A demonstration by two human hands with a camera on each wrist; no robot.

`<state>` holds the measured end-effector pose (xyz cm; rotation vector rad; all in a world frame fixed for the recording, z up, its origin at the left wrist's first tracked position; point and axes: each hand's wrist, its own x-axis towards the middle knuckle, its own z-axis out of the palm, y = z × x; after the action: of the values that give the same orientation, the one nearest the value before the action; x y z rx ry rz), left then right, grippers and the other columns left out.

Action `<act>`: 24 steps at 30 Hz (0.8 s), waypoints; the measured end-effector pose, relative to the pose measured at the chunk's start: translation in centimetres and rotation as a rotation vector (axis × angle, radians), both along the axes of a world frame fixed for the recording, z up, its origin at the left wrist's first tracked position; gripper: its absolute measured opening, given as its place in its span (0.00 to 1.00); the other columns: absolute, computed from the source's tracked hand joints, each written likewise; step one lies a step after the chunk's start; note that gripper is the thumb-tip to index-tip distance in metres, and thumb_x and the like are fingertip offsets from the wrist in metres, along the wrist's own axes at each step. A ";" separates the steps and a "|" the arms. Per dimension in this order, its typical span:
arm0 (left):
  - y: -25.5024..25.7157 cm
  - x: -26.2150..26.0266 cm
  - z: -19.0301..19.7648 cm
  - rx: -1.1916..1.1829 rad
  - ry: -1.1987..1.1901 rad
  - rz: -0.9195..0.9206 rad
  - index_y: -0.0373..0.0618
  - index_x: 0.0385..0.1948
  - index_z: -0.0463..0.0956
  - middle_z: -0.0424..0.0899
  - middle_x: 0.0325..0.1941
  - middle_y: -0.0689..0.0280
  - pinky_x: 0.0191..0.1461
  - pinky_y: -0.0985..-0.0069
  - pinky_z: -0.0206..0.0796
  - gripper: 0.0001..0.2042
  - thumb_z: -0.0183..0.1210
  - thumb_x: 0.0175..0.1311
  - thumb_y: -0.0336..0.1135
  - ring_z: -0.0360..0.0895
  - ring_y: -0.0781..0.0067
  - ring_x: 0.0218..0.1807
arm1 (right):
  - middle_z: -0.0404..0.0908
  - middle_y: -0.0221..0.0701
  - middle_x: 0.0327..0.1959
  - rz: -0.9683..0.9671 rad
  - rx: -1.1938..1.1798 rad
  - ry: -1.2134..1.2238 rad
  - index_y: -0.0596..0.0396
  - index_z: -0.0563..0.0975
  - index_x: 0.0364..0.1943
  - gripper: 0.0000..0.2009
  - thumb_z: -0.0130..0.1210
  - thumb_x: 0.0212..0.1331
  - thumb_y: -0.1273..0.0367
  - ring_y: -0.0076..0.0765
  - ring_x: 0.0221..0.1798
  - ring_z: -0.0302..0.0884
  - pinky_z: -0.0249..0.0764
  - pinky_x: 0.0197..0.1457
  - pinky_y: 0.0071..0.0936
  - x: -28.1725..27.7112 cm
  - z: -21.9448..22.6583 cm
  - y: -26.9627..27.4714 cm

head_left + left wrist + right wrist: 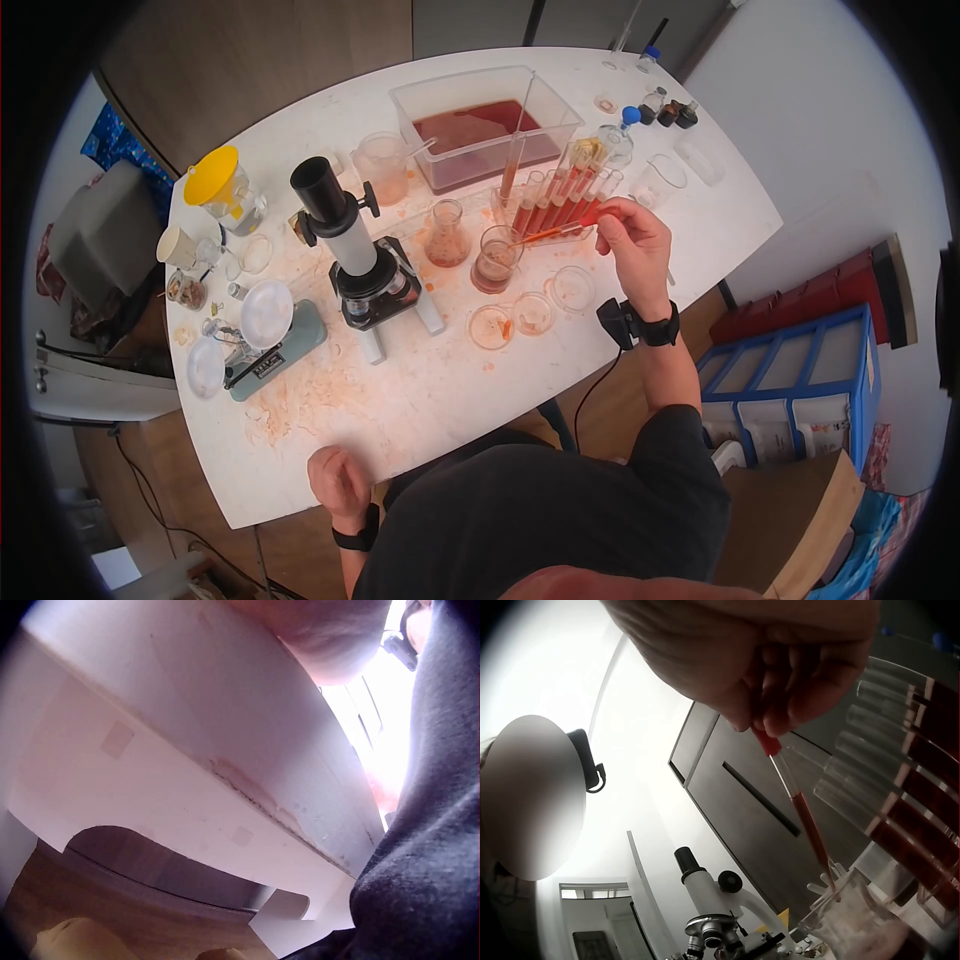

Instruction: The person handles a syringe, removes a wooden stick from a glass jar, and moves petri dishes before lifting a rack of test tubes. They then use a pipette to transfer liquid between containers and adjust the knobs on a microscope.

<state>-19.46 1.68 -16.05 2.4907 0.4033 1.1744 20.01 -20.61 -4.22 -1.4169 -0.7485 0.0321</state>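
Well, the right hand point(636, 245) pinches a dropper point(808, 825) pointing towards nine o'clock; left hand point(338, 484) curls loosely at seven; balance label point(268, 363) illegible

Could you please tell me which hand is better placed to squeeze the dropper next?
Probably the right hand: it pinches the dropper by its red bulb, tip at the beaker; the left hand is by the table edge.
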 end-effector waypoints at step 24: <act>-0.1 0.0 -0.2 -0.011 0.002 0.013 0.37 0.37 0.73 0.79 0.35 0.53 0.43 0.63 0.70 0.11 0.56 0.53 0.14 0.76 0.51 0.37 | 0.83 0.32 0.35 -0.007 -0.049 0.020 0.63 0.78 0.44 0.07 0.55 0.64 0.75 0.17 0.26 0.71 0.69 0.29 0.16 0.0 -0.6 -0.1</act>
<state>-19.48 1.62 -16.24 2.4838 0.4259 1.1723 20.00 -20.68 -4.77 -1.4640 -0.7301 0.0599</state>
